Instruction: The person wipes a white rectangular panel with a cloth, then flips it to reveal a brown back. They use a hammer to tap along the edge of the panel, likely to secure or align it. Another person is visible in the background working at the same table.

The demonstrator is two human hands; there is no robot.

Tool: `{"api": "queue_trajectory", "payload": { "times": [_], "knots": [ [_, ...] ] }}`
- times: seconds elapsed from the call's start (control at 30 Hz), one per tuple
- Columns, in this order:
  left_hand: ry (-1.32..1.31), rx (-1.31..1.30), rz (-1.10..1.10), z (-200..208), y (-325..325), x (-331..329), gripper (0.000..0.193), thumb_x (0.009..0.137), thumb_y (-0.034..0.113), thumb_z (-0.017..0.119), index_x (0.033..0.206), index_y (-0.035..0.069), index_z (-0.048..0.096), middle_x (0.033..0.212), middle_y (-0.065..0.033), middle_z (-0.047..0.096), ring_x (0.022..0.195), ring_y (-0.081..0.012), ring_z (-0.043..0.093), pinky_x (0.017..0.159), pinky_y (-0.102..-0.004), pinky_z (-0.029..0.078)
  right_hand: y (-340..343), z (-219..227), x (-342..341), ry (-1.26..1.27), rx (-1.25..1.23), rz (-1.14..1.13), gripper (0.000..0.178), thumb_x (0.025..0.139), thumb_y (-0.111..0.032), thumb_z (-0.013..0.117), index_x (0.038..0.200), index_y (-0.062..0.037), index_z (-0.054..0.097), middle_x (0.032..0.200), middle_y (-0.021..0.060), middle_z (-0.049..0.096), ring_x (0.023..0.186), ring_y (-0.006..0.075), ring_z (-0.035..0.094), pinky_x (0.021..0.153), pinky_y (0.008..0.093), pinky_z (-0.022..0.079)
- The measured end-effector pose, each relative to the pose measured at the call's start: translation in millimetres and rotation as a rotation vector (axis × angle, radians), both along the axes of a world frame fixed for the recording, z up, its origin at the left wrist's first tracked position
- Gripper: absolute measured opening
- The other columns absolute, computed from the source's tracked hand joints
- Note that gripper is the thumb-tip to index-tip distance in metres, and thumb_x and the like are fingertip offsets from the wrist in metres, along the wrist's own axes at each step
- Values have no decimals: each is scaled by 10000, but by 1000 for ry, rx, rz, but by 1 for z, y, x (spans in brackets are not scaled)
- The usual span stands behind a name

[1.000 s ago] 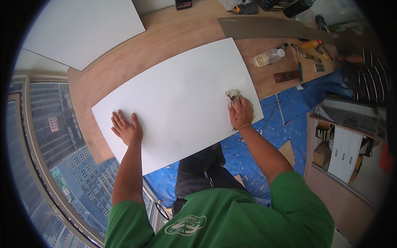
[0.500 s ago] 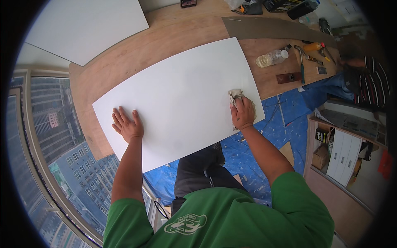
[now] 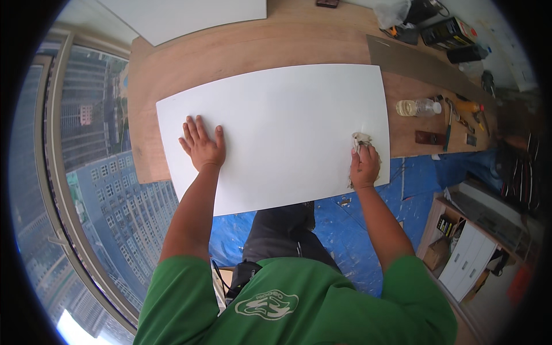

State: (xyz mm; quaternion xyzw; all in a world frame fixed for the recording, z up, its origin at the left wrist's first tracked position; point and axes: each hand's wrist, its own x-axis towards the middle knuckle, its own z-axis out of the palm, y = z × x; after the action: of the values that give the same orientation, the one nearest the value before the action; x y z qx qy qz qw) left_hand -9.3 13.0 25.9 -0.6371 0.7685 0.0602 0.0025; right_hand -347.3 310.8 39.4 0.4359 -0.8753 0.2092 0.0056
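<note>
A large white panel lies on the wooden worktable, its near edge jutting past the table's front. My left hand rests flat on the panel's left part, fingers spread, holding nothing. Close to the panel's right edge, my right hand is closed around a crumpled, stained whitish rag and presses it against the surface. Part of the rag is hidden under my palm and fingers.
Right of the panel on the worktable are a clear bottle of yellowish liquid, a reddish-brown block, a hammer and an orange bottle. Another white panel lies behind. Blue sheeting covers the floor; a window stands left.
The view has turned, so the panel now appears more level and further right. My left hand stays flat on it, and my right hand still grips the rag near the right edge.
</note>
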Motion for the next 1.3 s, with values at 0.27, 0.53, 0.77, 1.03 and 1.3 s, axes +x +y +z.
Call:
{"api": "queue_trajectory", "payload": {
  "times": [0.27, 0.53, 0.77, 1.03, 1.3],
  "knots": [
    [-26, -44, -11, -8, -2, 2, 762, 1022, 630, 376, 1624, 170, 293, 1716, -85, 200, 1599, -249, 107, 1290, -505, 29, -101, -4, -98, -32, 46, 34, 279, 936, -255, 703, 1141, -71, 663, 1085, 159, 624, 1033, 407, 612, 842, 498, 523],
    [-86, -58, -8, -11, -1, 3, 757, 1029, 680, 269, 1633, 225, 263, 1720, -47, 188, 1599, -209, 104, 1298, -481, 28, -157, 15, -200, -202, 276, 144, 685, 861, -314, 777, 1465, -109, 529, 1392, 187, 596, 1273, 359, 588, 1076, 440, 465],
    [-77, -74, -11, -12, 0, 4, 752, 1031, 681, 270, 1632, 229, 266, 1718, -40, 196, 1598, -214, 110, 1299, -470, 24, -181, -6, -263, -244, 303, 83, 661, 807, -230, 827, 1411, -74, 607, 1317, 214, 673, 1212, 343, 648, 1062, 398, 482],
    [-58, -93, -7, -12, 0, 3, 761, 1028, 692, 269, 1633, 232, 270, 1722, -30, 190, 1598, -211, 111, 1299, -466, 17, -239, 13, -223, -210, 421, 170, 615, 797, -215, 843, 1352, -45, 641, 1182, 172, 739, 1077, 259, 703, 952, 364, 521],
    [-55, -94, -15, -14, -1, 4, 750, 1033, 680, 299, 1634, 233, 255, 1721, -31, 185, 1597, -214, 113, 1296, -484, 39, -249, 50, -235, -131, 676, 145, 597, 771, -188, 832, 1343, -146, 667, 1234, 165, 718, 1124, 320, 697, 949, 401, 539]
  ]
}}
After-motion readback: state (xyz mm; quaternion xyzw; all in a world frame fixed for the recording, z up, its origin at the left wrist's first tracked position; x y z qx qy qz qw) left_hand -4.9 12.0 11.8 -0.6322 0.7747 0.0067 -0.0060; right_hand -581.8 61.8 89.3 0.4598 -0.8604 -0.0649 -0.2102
